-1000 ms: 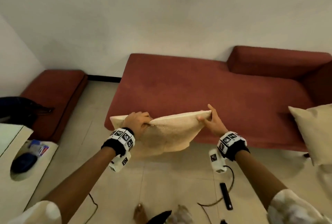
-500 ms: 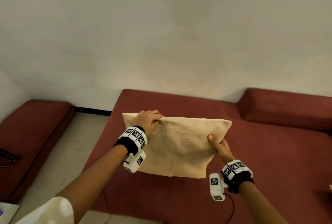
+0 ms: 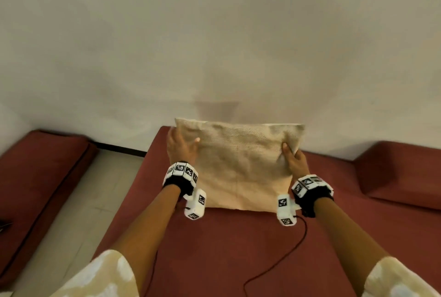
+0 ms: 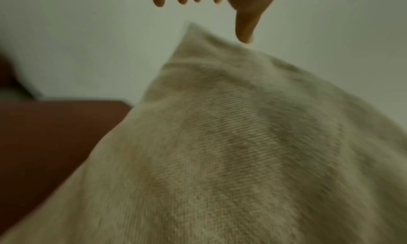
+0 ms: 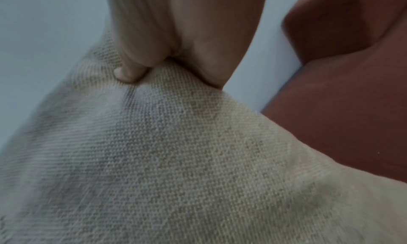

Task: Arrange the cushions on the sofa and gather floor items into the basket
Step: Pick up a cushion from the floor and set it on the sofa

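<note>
- The cushion (image 3: 238, 165) stands on the sofa (image 3: 238, 249), at its back edge, by the wall (image 3: 214, 34).
- The left hand (image 3: 181, 147) is at the cushion's left side.
- The right hand (image 3: 294, 160) is at the cushion's right side.
- A cable (image 3: 281, 265) lies on the sofa, before the cushion.

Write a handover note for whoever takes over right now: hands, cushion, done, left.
Left hand: fingers straight, thumb touching the beige woven cushion at its upper left corner.
Right hand: pinches the upper right edge.
Cushion: upright on the dark red sofa, at the white wall.
Done: this cushion nearly placed.
Left: release it; basket and floor items are out of view.
</note>
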{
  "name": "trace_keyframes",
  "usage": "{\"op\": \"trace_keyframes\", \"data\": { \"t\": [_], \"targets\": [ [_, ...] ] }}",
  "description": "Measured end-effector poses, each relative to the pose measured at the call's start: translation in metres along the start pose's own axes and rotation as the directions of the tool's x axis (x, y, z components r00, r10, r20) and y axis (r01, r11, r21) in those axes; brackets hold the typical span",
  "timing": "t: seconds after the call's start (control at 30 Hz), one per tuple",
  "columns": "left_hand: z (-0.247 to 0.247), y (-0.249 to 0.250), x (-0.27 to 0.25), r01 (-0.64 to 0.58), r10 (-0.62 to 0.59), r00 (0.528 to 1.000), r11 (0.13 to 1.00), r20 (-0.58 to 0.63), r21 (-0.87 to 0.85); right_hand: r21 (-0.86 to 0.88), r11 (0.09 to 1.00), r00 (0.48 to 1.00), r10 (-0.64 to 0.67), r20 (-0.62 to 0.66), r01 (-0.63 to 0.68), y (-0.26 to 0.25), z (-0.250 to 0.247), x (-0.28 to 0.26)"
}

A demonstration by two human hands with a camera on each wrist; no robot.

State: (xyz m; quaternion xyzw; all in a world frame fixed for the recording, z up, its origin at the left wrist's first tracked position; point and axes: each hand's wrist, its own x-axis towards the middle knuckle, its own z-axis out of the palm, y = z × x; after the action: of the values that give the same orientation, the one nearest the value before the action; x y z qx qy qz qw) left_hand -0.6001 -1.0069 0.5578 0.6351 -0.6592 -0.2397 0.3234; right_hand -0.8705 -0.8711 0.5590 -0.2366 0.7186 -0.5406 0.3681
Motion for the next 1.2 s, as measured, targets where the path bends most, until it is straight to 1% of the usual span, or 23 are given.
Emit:
{"op": "trace_keyframes", "data": {
  "t": [0.03, 0.07, 0.1, 0.13, 0.17, 0.2, 0.23, 0.27, 0.3, 0.33, 0.37, 0.43, 0.47, 0.57, 0.67, 0.73, 0.8, 0.87, 0.97, 1.03, 1.07, 1.13, 1.2],
  "targets": [
    [0.011, -0.017, 0.005, 0.153, -0.154, 0.988, 0.985, -0.012, -0.082, 0.037, 0.999, 1.0, 0.021, 0.008, -0.022, 0.005, 0.002, 0.012],
    [0.02, -0.028, 0.006, 0.295, -0.296, 0.955, 0.938, 0.026, -0.181, 0.076, 0.996, 0.999, 0.044, 0.02, -0.045, 0.005, 0.0, 0.016],
    [0.03, -0.039, 0.009, 0.423, -0.408, 0.906, 0.868, 0.11, -0.261, 0.104, 0.992, 0.997, 0.067, 0.036, -0.07, 0.007, -0.001, 0.021],
    [0.042, -0.049, 0.016, 0.521, -0.473, 0.854, 0.788, 0.218, -0.328, 0.119, 0.988, 0.994, 0.094, 0.05, -0.099, 0.009, 0.0, 0.027],
    [0.052, -0.056, 0.02, 0.595, -0.502, 0.802, 0.714, 0.324, -0.368, 0.127, 0.985, 0.992, 0.112, 0.061, -0.119, 0.014, -0.001, 0.03],
    [0.063, -0.062, 0.029, 0.642, -0.499, 0.762, 0.663, 0.412, -0.385, 0.137, 0.982, 0.99, 0.126, 0.061, -0.133, 0.018, -0.001, 0.036],
    [0.069, -0.067, 0.035, 0.649, -0.47, 0.747, 0.671, 0.47, -0.36, 0.157, 0.978, 0.99, 0.133, 0.051, -0.139, 0.023, -0.002, 0.039],
    [0.075, -0.071, 0.042, 0.617, -0.426, 0.754, 0.718, 0.5, -0.32, 0.174, 0.974, 0.99, 0.142, 0.026, -0.144, 0.026, -0.002, 0.041],
    [0.08, -0.074, 0.05, 0.566, -0.374, 0.774, 0.771, 0.511, -0.292, 0.197, 0.97, 0.99, 0.144, -0.004, -0.141, 0.027, -0.001, 0.045],
    [0.079, -0.075, 0.056, 0.502, -0.307, 0.804, 0.81, 0.51, -0.304, 0.224, 0.966, 0.989, 0.142, -0.04, -0.13, 0.027, -0.001, 0.048],
    [0.079, -0.076, 0.064, 0.436, -0.251, 0.841, 0.839, 0.48, -0.326, 0.263, 0.96, 0.991, 0.122, -0.063, -0.101, 0.024, 0.002, 0.053],
    [0.069, -0.073, 0.077, 0.347, -0.195, 0.903, 0.856, 0.382, -0.383, 0.315, 0.949, 0.993, 0.064, -0.1, -0.029, 0.01, 0.011, 0.06],
    [0.065, -0.071, 0.089, 0.317, -0.182, 0.927, 0.847, 0.328, -0.426, 0.321, 0.947, 0.994, 0.027, -0.106, 0.009, 0.001, 0.018, 0.07],
    [0.052, -0.071, 0.131, 0.244, -0.176, 0.967, 0.846, 0.183, -0.475, 0.288, 0.952, 0.993, -0.09, -0.072, 0.107, -0.022, 0.05, 0.1],
    [0.048, -0.08, 0.174, 0.235, -0.229, 0.971, 0.841, 0.073, -0.487, 0.189, 0.968, 0.986, -0.163, -0.039, 0.168, -0.035, 0.087, 0.135],
    [0.047, -0.089, 0.192, 0.238, -0.248, 0.968, 0.86, 0.038, -0.45, 0.114, 0.978, 0.984, -0.177, -0.015, 0.177, -0.034, 0.106, 0.153],
    [0.045, -0.096, 0.201, 0.247, -0.258, 0.966, 0.888, 0.022, -0.388, 0.053, 0.988, 0.989, -0.146, 0.01, 0.146, -0.026, 0.117, 0.162],
    [0.045, -0.103, 0.204, 0.301, -0.302, 0.952, 0.895, 0.048, -0.329, 0.04, 0.998, 0.998, -0.052, 0.02, 0.051, -0.011, 0.118, 0.162],
    [0.05, -0.118, 0.206, 0.411, -0.377, 0.909, 0.881, 0.177, -0.236, 0.014, 0.997, 0.998, 0.07, 0.001, -0.07, 0.01, 0.121, 0.157],
    [0.057, -0.121, 0.206, 0.392, -0.346, 0.903, 0.907, 0.256, -0.154, -0.049, 0.995, 0.996, 0.087, -0.013, -0.088, 0.021, 0.128, 0.16],
    [0.058, -0.117, 0.206, 0.369, -0.325, 0.907, 0.92, 0.266, -0.133, -0.076, 0.994, 0.996, 0.081, -0.029, -0.083, 0.023, 0.132, 0.163],
    [0.055, -0.108, 0.21, 0.366, -0.334, 0.92, 0.918, 0.204, -0.152, -0.077, 0.994, 0.993, 0.064, -0.103, -0.072, 0.027, 0.142, 0.17],
    [0.05, -0.111, 0.217, 0.403, -0.381, 0.915, 0.875, 0.131, -0.27, -0.053, 0.997, 0.983, 0.044, -0.176, -0.054, 0.021, 0.152, 0.169]
  ]
}}
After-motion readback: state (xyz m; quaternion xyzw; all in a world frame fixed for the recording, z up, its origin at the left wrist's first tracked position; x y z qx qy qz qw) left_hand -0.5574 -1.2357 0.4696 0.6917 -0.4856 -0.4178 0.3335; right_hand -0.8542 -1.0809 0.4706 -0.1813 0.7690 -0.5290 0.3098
